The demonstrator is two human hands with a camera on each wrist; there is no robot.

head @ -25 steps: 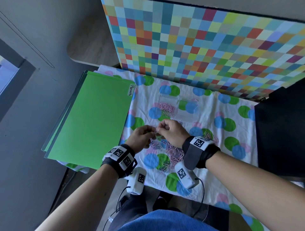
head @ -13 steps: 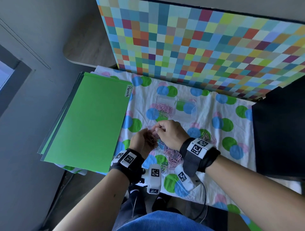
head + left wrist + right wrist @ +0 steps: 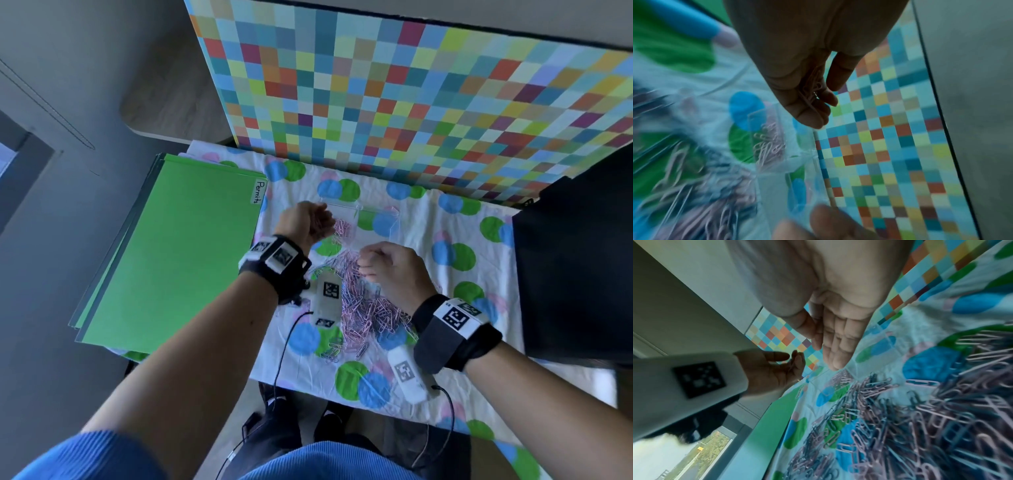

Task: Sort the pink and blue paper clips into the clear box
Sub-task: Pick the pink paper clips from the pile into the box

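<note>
Left hand raised over the left compartment of the clear box, its fingers curled round a small bunch of pink paper clips; these clips show best in the left wrist view, cupped between palm and fingertips. Right hand nearer the person, to the right of the left hand, over the far edge of the loose pile of clips. In the right wrist view its fingers lie nearly straight, side by side, tips pointing down toward the cloth just before the box; no clip shows between them.

The clear box sits on the spotted cloth beyond both hands, close to the foot of the checkered board. Its left compartment, directly under the left hand, holds a heap of sorted pink clips; what the right compartment holds cannot be told, only the cloth's spots showing through it. The pile of mixed pink and blue clips spreads across the cloth between the two wrists and below the right hand.

Green folders, the top one labelled "Permits", lie stacked to the left of the left hand, overlapping the cloth's edge. A dark object stands to the right of the right hand.
</note>
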